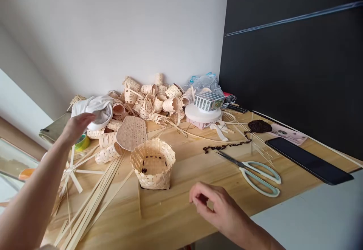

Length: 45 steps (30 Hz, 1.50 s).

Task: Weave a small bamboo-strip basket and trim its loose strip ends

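Note:
My left hand (76,126) is stretched out at the left, in front of a white bowl (105,122) with a white cloth (89,104) in it. Its fingers are extended and hold nothing I can see; whether they touch the cloth I cannot tell. My right hand (214,206) hovers near the table's front edge, its fingers curled in towards the thumb with nothing visible in them. Between the hands stands a small woven basket (154,172), upright, with dark stitching inside and along its base. Scissors (249,170) with pale green handles lie right of it, blades partly apart.
Several small woven baskets (172,104) are heaped by the wall, with a flat woven piece (132,133) before them. Wood strips (93,201) lie front left. At right are a white turntable (198,114) with a box, dark braided cord (227,145) and a phone (306,161).

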Motion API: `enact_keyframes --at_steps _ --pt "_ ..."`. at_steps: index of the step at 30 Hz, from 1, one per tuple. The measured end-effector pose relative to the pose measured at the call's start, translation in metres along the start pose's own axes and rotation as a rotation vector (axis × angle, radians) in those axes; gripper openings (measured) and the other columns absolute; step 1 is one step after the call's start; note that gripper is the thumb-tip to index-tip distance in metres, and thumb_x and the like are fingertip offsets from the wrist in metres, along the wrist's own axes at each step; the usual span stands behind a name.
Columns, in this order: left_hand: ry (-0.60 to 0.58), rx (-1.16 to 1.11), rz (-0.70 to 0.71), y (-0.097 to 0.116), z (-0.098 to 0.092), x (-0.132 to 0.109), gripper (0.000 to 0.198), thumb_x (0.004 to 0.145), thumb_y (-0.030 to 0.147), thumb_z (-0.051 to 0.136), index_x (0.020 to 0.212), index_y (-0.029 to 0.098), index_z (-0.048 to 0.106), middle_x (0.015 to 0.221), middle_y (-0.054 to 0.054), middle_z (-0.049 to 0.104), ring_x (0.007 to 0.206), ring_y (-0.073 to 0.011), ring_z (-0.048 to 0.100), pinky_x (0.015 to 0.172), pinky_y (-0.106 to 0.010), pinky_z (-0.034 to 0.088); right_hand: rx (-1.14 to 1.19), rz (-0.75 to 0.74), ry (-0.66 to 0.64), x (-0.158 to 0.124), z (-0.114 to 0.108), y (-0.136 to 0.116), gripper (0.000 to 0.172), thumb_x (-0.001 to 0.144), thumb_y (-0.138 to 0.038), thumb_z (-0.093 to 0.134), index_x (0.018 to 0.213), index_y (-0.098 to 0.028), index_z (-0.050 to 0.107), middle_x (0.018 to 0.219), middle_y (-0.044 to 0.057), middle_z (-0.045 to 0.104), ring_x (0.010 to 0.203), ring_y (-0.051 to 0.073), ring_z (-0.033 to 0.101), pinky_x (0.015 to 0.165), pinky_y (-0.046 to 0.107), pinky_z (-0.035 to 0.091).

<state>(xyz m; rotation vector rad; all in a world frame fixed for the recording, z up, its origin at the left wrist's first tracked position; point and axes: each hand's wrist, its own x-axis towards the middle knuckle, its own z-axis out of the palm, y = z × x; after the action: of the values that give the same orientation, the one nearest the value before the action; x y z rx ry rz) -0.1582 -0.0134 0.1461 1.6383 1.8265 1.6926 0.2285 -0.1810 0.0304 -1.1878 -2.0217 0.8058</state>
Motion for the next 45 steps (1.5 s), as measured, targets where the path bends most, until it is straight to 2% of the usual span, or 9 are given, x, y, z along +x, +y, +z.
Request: enact_keyframes --at_steps 3,5,7,10,13,20,31,38,45 --pt "-0.485 0.072 0.054 0.052 0.02 -0.071 0.035 0.04 0.024 0.086 0.07 0.017 0.069 0.073 -0.006 0.07 0.062 -0.0229 0.064 0.062 -0.033 0.051 0.05 0.063 0.067 -0.012 -0.014 0.008 0.014 0.077 -0.016 0.037 0.068 -0.021 0.046 0.06 -0.003 0.051 0.054 0.01 0.047 0.049 0.019 0.04" --pt "-0.808 0.237 0.335 0.073 0.029 -0.126 0.043 0.055 0.035 0.08 0.096 0.026 0.07 0.091 -0.007 0.071 0.075 -0.0249 0.067 0.07 -0.034 0.051 0.098 0.109 0.092 -0.024 -0.021 0.016 0.013 0.079 -0.02 0.038 0.067 -0.021 0.044 0.059 -0.004 0.047 0.052 0.01 0.046 0.047 0.019 0.039" --pt "-0.781 0.31 0.461 0.082 0.036 -0.17 0.045 0.061 0.039 0.076 0.104 0.031 0.067 0.091 -0.007 0.071 0.076 -0.0266 0.066 0.068 -0.034 0.05 0.164 0.143 0.114 -0.036 -0.026 0.027 0.014 0.08 -0.023 0.04 0.067 -0.022 0.043 0.058 -0.004 0.045 0.05 0.01 0.045 0.046 0.019 0.038" --pt "-0.736 0.284 0.4 0.078 0.049 -0.202 0.032 0.061 0.038 0.075 0.093 0.032 0.07 0.082 -0.007 0.071 0.069 -0.0252 0.064 0.063 -0.031 0.046 0.26 0.186 0.148 -0.054 -0.03 0.043 0.015 0.082 -0.027 0.039 0.068 -0.022 0.042 0.057 -0.005 0.045 0.048 0.01 0.046 0.046 0.019 0.039" --pt "-0.731 0.33 0.331 0.075 0.058 -0.204 0.009 0.065 0.035 0.072 0.066 0.027 0.068 0.06 -0.002 0.061 0.058 -0.0194 0.055 0.057 -0.027 0.039 0.302 0.203 0.161 -0.066 -0.033 0.058 0.017 0.084 -0.029 0.039 0.068 -0.022 0.042 0.057 -0.005 0.045 0.049 0.01 0.047 0.048 0.02 0.04" --pt "-0.615 -0.028 -0.102 0.089 0.047 -0.183 0.028 0.065 0.037 0.073 0.053 0.016 0.059 0.052 0.004 0.047 0.052 -0.0091 0.04 0.052 -0.021 0.032 0.378 0.193 0.183 -0.078 -0.033 0.079 0.02 0.082 -0.035 0.043 0.066 -0.023 0.043 0.053 -0.005 0.044 0.048 0.011 0.045 0.048 0.022 0.04" --pt "-0.459 -0.358 -0.116 0.073 0.098 -0.198 0.038 0.063 0.055 0.069 0.07 0.017 0.065 0.069 -0.003 0.065 0.064 -0.0144 0.058 0.062 -0.027 0.05 0.538 0.217 0.202 -0.076 -0.043 0.092 0.023 0.078 -0.041 0.045 0.064 -0.023 0.042 0.053 -0.005 0.036 0.046 0.011 0.038 0.044 0.021 0.035" --pt "-0.538 -0.234 0.056 0.091 0.106 -0.198 0.025 0.067 0.04 0.072 0.065 0.017 0.065 0.066 -0.002 0.062 0.066 -0.0145 0.055 0.066 -0.026 0.045 0.51 0.231 0.177 -0.077 -0.046 0.093 0.022 0.077 -0.039 0.042 0.063 -0.023 0.039 0.053 -0.006 0.035 0.046 0.011 0.037 0.045 0.022 0.035" --pt "-0.699 0.397 0.727 0.095 0.11 -0.197 0.019 0.084 0.032 0.056 0.071 0.019 0.061 0.067 -0.002 0.056 0.067 -0.0149 0.052 0.061 -0.026 0.041 0.494 0.234 0.094 -0.074 -0.044 0.092 0.018 0.076 -0.036 0.039 0.063 -0.024 0.037 0.053 -0.006 0.034 0.047 0.011 0.037 0.044 0.022 0.033"
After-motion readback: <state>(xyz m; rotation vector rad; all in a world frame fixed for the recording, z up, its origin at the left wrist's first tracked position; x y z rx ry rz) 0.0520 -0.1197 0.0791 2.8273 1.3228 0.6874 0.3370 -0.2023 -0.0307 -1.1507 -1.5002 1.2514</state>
